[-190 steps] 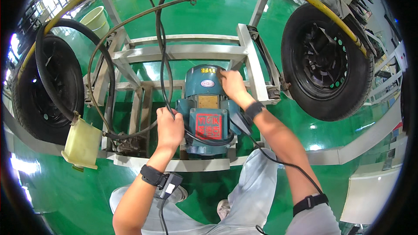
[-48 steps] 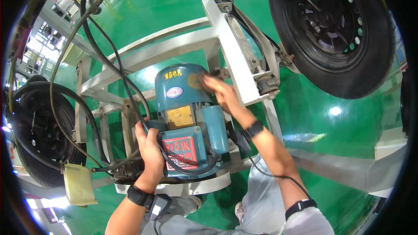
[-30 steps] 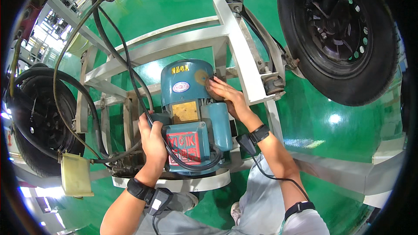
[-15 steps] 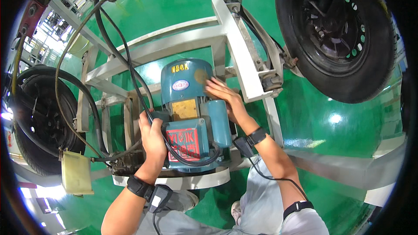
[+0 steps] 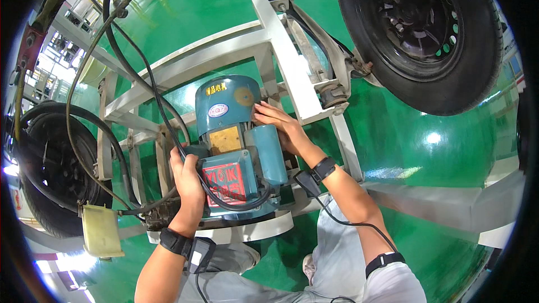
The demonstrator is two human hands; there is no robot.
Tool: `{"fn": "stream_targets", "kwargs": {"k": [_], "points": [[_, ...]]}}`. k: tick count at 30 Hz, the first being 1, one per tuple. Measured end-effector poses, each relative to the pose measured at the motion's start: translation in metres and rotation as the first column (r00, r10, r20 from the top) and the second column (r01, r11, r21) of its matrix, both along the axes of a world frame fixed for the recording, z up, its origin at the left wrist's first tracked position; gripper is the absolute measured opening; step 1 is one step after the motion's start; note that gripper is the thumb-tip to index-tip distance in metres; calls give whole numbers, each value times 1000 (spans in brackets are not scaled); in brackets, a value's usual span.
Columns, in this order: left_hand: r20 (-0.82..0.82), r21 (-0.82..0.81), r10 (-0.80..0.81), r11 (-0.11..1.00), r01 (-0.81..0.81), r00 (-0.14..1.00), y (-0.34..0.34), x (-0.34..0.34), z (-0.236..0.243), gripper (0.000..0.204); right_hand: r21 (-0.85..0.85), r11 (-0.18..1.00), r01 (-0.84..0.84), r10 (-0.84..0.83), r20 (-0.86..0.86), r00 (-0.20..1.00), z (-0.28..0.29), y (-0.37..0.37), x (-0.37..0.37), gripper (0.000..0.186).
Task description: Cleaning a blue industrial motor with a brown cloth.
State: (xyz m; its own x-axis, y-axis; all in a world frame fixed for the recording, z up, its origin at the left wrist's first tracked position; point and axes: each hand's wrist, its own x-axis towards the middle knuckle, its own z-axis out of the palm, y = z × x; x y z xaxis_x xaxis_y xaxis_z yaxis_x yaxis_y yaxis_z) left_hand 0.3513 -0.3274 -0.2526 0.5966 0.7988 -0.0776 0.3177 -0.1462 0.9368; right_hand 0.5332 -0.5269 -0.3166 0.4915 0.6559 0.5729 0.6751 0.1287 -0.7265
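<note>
A blue-green electric motor (image 5: 227,92) sits on the white metal frame (image 5: 191,59), its fan-cover end away from me. My left hand (image 5: 188,182) is curled against the motor's left side, beside a dark side piece; its fingertips are partly hidden. My right hand (image 5: 282,128) lies along the right side with fingers stretched out, touching the housing just above the blue-green cylinder (image 5: 266,154). A black cable (image 5: 241,206) loops across the terminal box (image 5: 224,182) with its red label. Both wrists wear black straps with small wired boxes.
A large black wheel (image 5: 477,62) stands at the right and another wheel (image 5: 56,174) at the left. A yellowish plastic reservoir (image 5: 101,230) hangs at lower left among hoses. Black cables and thin pipes (image 5: 70,95) cross the left side. Grey beams and green floor surround the frame.
The view has shifted slightly, so the motor, frame and right wheel appear farther left. Both hands stay at the motor's sides with nearly the same pose.
</note>
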Motion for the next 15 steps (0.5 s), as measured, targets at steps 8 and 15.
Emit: {"fn": "stream_targets", "kwargs": {"k": [8, 15], "points": [[-29, 100, -29, 994, 32, 999, -1, 0, 2, 41, 121, 986, 115, -82, -253, 964, 19, -6, -1, 55], [-57, 78, -3, 997, 7, 998, -5, 3, 4, 40, 39, 988, 152, -141, -206, 968, 41, -29, -43, 51]]}}
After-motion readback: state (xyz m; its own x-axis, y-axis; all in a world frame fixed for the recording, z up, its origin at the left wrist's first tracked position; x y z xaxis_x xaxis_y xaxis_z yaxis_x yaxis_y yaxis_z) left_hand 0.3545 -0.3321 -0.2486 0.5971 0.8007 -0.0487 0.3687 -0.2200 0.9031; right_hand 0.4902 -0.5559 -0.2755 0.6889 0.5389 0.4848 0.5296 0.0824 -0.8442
